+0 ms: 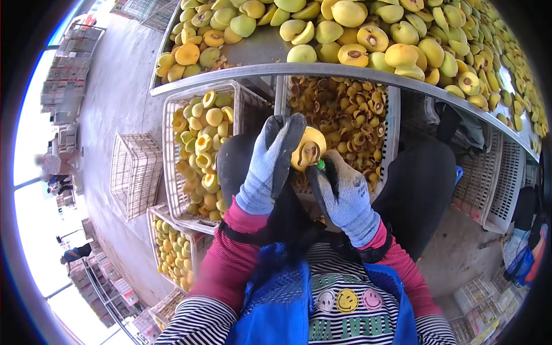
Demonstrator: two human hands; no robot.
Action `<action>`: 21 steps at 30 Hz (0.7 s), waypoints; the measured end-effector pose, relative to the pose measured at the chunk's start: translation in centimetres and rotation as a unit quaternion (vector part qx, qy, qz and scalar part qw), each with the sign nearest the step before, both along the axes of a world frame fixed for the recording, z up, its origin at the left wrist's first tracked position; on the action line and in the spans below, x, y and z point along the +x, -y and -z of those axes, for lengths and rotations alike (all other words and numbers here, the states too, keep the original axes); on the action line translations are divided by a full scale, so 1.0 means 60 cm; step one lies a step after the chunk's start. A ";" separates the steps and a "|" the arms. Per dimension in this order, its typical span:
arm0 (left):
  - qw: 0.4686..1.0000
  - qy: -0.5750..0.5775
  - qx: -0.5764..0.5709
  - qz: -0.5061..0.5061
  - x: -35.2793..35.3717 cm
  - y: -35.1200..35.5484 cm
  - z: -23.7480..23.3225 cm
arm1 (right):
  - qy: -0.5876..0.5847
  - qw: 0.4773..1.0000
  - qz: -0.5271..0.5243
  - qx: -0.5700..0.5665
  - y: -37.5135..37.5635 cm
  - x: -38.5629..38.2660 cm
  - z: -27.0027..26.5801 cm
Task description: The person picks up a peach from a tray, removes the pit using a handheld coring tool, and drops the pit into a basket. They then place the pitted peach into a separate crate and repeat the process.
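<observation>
My left hand (272, 158), in a grey-blue glove with dark palm and fingers, grips a yellow peach half (308, 148) with its cut face turned towards me. A brown hollow shows in the middle of that face. My right hand (345, 192), gloved alike, is closed on a small green-handled pitting tool (321, 165) at the peach's lower right edge. The tool's tip is hard to make out against the brown hollow. Both hands are above my lap, over the near end of a crate of peach scraps (345, 109).
A metal-edged table (247, 70) heaped with peaches (397, 54) stands in front. Left of my knees, a white crate (171, 144) holds peach halves, with another filled crate (172, 247) nearer. An empty crate (135, 172) stands on the floor. Another person's sleeve (517, 247) shows at right.
</observation>
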State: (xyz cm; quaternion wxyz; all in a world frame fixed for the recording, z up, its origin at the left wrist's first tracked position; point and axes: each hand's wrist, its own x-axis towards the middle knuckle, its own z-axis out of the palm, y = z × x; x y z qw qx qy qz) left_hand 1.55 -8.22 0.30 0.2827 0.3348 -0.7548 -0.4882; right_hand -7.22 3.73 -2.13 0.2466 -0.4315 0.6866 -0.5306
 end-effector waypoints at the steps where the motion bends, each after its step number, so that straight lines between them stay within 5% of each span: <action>1: 0.999 -0.016 0.020 0.024 0.004 0.002 0.004 | 0.000 1.000 0.000 0.000 -0.004 0.003 0.000; 8: 0.967 -0.125 0.212 0.064 0.015 -0.022 0.002 | 0.066 0.998 0.005 0.007 -0.022 0.024 0.002; 11: 0.989 -0.086 0.118 -0.038 0.007 -0.046 0.014 | 0.120 0.992 0.023 -0.035 -0.026 0.050 0.010; 13: 0.992 -0.072 0.106 -0.003 0.003 -0.049 0.017 | 0.156 0.981 0.054 -0.099 -0.029 0.049 0.004; 15: 0.994 -0.098 -0.038 -0.007 0.001 -0.062 0.030 | 0.550 0.832 -0.029 0.064 -0.041 0.028 -0.016; 16: 0.988 -0.126 0.073 0.044 0.001 -0.057 0.023 | 0.565 0.824 -0.029 0.027 -0.036 0.031 -0.003; 17: 0.976 -0.151 0.137 0.082 0.005 -0.050 0.022 | 0.567 0.823 -0.030 0.026 -0.042 0.025 0.004; 19: 0.935 -0.038 0.308 0.172 0.015 -0.020 -0.009 | 0.249 0.968 -0.042 0.003 -0.051 0.013 0.006; 21: 0.892 0.066 0.412 0.175 0.013 0.006 -0.045 | 0.163 0.985 -0.052 0.025 -0.058 0.018 0.016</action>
